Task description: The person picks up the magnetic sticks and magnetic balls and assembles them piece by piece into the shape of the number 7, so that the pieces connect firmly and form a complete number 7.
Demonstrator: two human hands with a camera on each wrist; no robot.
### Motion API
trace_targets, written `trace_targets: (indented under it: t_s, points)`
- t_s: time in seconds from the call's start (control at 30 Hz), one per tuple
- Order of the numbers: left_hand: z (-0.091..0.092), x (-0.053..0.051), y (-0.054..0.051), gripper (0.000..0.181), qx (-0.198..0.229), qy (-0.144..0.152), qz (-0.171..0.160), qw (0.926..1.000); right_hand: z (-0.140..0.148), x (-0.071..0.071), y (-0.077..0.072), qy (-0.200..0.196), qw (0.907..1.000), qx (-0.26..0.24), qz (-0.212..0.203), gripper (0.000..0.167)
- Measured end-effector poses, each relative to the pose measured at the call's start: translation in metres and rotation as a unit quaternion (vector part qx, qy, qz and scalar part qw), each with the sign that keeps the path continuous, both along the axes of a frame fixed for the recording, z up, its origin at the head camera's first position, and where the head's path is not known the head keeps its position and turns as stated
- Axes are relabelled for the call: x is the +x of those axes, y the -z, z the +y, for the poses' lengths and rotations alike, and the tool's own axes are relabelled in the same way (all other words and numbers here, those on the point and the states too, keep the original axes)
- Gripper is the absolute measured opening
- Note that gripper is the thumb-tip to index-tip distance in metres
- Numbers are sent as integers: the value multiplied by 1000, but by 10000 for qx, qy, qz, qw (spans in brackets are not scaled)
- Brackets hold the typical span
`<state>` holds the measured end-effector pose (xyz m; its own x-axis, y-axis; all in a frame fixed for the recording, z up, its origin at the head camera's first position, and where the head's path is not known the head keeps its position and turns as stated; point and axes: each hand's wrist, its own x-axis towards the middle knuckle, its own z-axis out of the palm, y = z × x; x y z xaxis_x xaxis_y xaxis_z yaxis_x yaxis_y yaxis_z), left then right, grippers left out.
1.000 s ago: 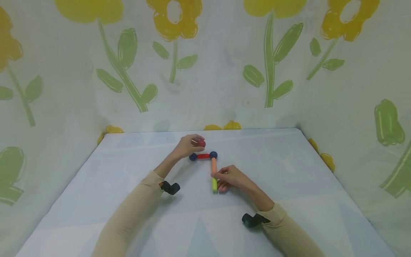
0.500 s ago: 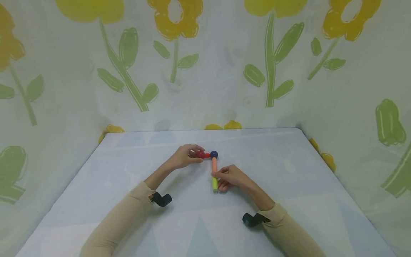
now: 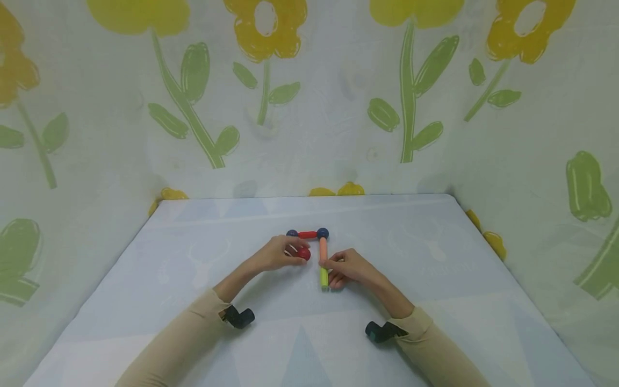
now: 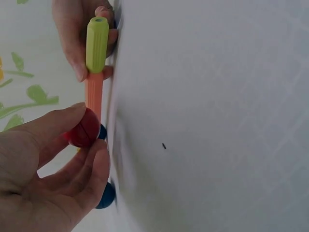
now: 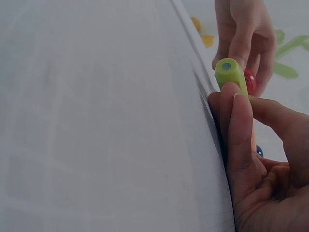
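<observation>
My left hand (image 3: 278,253) pinches a red ball (image 3: 303,253) between thumb and fingers, just left of a line of two rods. In the left wrist view the ball (image 4: 84,128) shows a seam. My right hand (image 3: 349,267) grips the rods near where the orange rod (image 3: 323,248) meets the yellow-green rod (image 3: 324,277). At the orange rod's far end sits a dark blue ball (image 3: 322,233). From it a red rod (image 3: 307,235) runs left to a second blue ball (image 3: 292,233). The yellow-green rod's near end shows a small round inset (image 5: 226,66).
The pieces lie on a pale table (image 3: 416,258) with faint printed shapes. Behind and beside it hangs a cloth (image 3: 338,107) printed with flowers. A black wrist camera (image 3: 237,316) sits on the left sleeve and another camera (image 3: 384,331) on the right.
The left hand has brought the red ball toward me, past the red rod, to beside the orange rod. The left forearm has drawn back with it. My right hand has stayed in place.
</observation>
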<state>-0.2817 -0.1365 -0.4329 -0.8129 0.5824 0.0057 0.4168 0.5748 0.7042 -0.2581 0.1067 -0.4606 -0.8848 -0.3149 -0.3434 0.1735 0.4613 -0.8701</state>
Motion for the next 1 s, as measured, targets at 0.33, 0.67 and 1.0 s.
trace_targets:
  t_s: [0.33, 0.67, 1.0]
  points:
    - [-4, 16, 7, 37, -26, 490, -128, 9987, -1, 0, 0, 76, 9999, 100, -13, 41]
    - [-3, 35, 6, 36, -50, 580, -318, 9978, 0, 1, 0, 23, 10000, 52, 12, 41]
    - [3, 52, 4, 36, 34, 896, -500, 9947, -1, 0, 1, 72, 9998, 150, 65, 44]
